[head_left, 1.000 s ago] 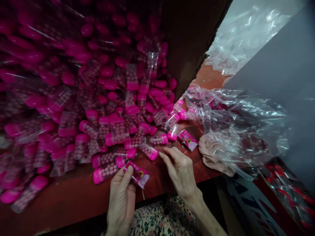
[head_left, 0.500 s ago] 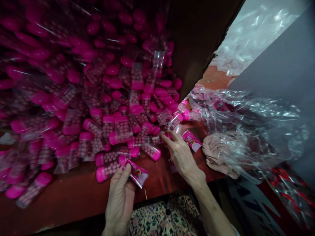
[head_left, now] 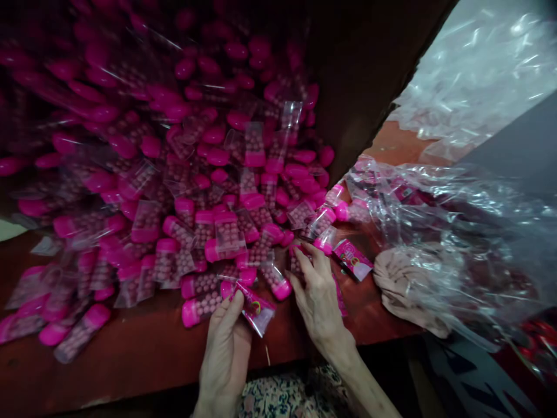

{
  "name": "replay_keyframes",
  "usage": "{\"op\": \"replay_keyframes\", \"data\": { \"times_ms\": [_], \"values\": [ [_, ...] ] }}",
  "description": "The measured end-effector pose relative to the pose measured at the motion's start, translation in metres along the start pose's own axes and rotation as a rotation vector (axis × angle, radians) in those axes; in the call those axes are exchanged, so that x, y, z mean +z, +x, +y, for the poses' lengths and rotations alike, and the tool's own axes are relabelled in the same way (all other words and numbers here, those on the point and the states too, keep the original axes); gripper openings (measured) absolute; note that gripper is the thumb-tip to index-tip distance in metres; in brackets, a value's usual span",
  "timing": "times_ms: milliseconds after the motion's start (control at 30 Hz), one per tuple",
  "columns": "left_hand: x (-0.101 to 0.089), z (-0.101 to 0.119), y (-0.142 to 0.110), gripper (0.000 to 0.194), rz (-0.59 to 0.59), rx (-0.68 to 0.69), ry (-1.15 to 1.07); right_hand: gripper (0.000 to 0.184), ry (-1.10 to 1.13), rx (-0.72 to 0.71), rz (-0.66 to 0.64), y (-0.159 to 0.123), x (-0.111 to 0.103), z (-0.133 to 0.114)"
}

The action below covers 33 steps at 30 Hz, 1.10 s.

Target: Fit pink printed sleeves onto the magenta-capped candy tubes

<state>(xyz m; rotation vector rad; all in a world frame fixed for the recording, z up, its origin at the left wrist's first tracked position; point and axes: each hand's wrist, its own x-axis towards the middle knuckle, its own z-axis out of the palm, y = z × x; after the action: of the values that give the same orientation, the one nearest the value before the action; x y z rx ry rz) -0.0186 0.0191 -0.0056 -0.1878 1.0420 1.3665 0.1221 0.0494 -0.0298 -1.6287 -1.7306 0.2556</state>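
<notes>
I'm pinching a pink packet (head_left: 259, 310) in my left hand (head_left: 228, 342), while my right hand (head_left: 321, 305), grip unclear from here, is now reaching over a clear bottle of pink balls (head_left: 296, 265) it was hovering beside a second ago, at the edge of the pile (head_left: 228, 232).

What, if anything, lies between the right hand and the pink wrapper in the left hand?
One pink-capped container lies partly in the way, its cap end between the right hand and the pink wrapper. Nearer the wearer, only bare red table shows between them.
</notes>
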Motion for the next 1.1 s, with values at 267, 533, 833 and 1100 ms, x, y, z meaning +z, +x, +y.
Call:
{"op": "replay_keyframes", "data": {
  "times_ms": [267, 533, 833, 1100],
  "values": [
    [0.009, 0.01, -0.006, 0.014, -0.021, 0.037, -0.027, 0.044, -0.246, 0.08, 0.004, -0.002, -0.002, -0.003],
    [0.02, 0.021, -0.002, 0.022, -0.039, 0.045, -0.03, 0.025, 0.239, 0.226, 0.166, 0.004, -0.026, -0.016],
    [0.028, 0.016, 0.0, 0.02, -0.03, 0.071, -0.087, 0.025, 0.806, 0.518, -0.12, -0.032, -0.043, -0.052],
    [0.033, 0.01, -0.01, 0.024, -0.082, 0.08, -0.015, 0.027, 0.621, 0.228, 0.021, -0.041, -0.03, -0.058]
  ]
}}
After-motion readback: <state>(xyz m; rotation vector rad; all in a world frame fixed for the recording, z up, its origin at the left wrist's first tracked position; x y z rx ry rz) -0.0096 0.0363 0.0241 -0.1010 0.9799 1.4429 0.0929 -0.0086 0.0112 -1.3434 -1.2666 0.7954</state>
